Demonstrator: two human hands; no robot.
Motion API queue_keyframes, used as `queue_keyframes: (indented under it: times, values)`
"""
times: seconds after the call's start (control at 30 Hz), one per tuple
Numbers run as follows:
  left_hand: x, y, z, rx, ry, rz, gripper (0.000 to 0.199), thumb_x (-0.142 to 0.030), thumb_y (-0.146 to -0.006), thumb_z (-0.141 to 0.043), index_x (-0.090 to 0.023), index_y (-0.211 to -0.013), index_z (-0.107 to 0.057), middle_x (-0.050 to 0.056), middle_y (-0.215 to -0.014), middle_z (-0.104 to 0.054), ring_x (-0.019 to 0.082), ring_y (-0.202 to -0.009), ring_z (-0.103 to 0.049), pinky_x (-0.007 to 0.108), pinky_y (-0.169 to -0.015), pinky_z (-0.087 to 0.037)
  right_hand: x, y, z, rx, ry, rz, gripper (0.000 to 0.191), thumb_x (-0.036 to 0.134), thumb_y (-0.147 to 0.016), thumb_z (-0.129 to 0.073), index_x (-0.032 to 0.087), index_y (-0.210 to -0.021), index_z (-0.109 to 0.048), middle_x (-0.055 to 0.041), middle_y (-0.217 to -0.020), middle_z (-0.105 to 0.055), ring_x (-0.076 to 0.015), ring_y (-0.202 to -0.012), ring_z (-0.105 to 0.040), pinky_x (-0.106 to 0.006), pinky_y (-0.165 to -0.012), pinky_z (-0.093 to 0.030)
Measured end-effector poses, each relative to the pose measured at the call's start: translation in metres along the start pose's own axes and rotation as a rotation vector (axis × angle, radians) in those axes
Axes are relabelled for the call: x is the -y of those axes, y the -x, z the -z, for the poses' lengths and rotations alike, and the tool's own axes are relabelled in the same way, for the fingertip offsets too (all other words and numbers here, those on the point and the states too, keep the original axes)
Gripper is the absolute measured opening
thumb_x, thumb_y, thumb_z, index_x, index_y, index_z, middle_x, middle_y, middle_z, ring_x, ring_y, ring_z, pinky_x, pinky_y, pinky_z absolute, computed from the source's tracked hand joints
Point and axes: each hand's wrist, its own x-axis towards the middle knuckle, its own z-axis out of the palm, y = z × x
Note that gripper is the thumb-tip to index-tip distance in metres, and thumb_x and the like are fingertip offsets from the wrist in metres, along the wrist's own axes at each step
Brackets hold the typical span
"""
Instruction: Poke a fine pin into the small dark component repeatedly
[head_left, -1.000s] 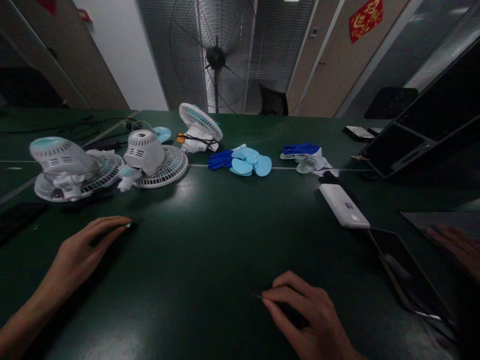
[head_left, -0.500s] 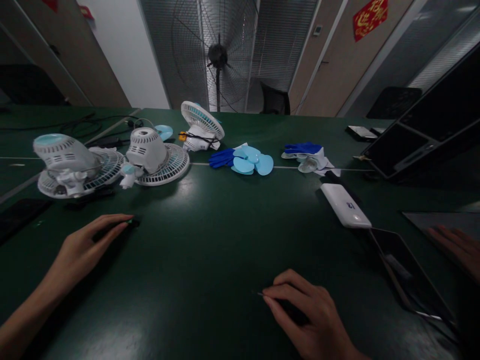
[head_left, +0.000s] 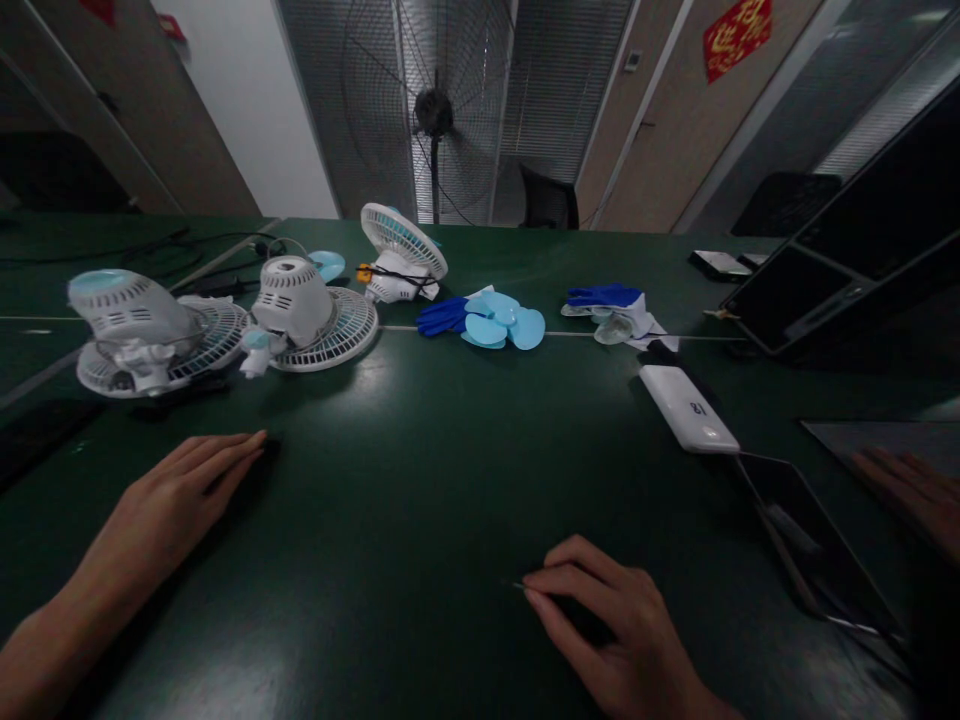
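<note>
My left hand [head_left: 187, 490] rests low over the dark green table [head_left: 390, 480] at the left, fingertips pressed together; what they hold, if anything, is hidden. At the lower right, my right hand [head_left: 607, 610] pinches a small thin metallic piece [head_left: 517, 585] between thumb and index finger, just above the tabletop. Beyond my left hand lie two white fans, one at the far left [head_left: 142, 320] and one beside it [head_left: 296, 310], both with their grilles down. A light blue fan blade [head_left: 502, 320] sits on a blue glove [head_left: 444, 316] near the middle.
A third white fan [head_left: 401, 255] stands farther back. Another blue and white glove [head_left: 611, 305], a white power bank [head_left: 688, 410] and a black tablet or phone [head_left: 814, 540] are at the right. Another person's hand [head_left: 911, 490] shows at the right edge. A big floor fan [head_left: 433, 112] stands behind.
The small green and black item at my left fingertips no longer shows, and those fingers have come closer together. My right hand has barely moved.
</note>
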Motion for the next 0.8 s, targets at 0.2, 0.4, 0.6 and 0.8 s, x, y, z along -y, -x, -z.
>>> queue_keyframes:
  times: [0.2,0.4,0.6,0.8]
  values:
    - [-0.009,-0.011,0.015,0.088,0.328,0.362,0.067,-0.078,-0.081,-0.058,-0.025,-0.117,-0.078,0.008,-0.129,-0.074,0.033,-0.119,-0.069,0.049,-0.11,-0.051,0.002,-0.003,0.001,-0.004,0.009,-0.006,0.015,0.019,-0.098,-0.062,0.026,-0.1,-0.075,-0.0018,-0.089,-0.073,-0.014,-0.07,-0.072,-0.025,-0.059,-0.05]
    - [-0.012,-0.02,0.026,0.217,0.491,0.561,0.067,-0.075,-0.071,-0.07,-0.026,-0.116,-0.078,0.007,-0.133,-0.073,0.034,-0.123,-0.068,0.048,-0.112,-0.049,0.0,0.0,-0.001,0.016,0.013,-0.019,0.015,0.019,-0.099,-0.062,0.026,-0.103,-0.075,-0.0022,-0.092,-0.072,-0.0144,-0.072,-0.072,-0.025,-0.061,-0.051]
    - [-0.002,-0.02,0.023,0.268,0.531,0.543,0.065,-0.071,-0.075,-0.073,-0.022,-0.117,-0.078,0.012,-0.134,-0.073,0.034,-0.118,-0.071,0.042,-0.098,-0.059,0.0,0.0,0.0,0.018,0.041,-0.014,0.015,0.021,-0.099,-0.061,0.026,-0.102,-0.075,-0.002,-0.091,-0.072,-0.0146,-0.073,-0.072,-0.025,-0.061,-0.052]
    - [-0.007,-0.009,0.016,0.157,0.361,0.486,0.064,-0.074,-0.084,-0.061,-0.025,-0.122,-0.076,0.011,-0.128,-0.075,0.034,-0.112,-0.073,0.045,-0.096,-0.059,0.003,-0.004,0.002,-0.002,0.044,0.001,0.016,0.021,-0.099,-0.06,0.026,-0.099,-0.075,-0.0018,-0.088,-0.072,-0.0137,-0.069,-0.072,-0.023,-0.059,-0.052]
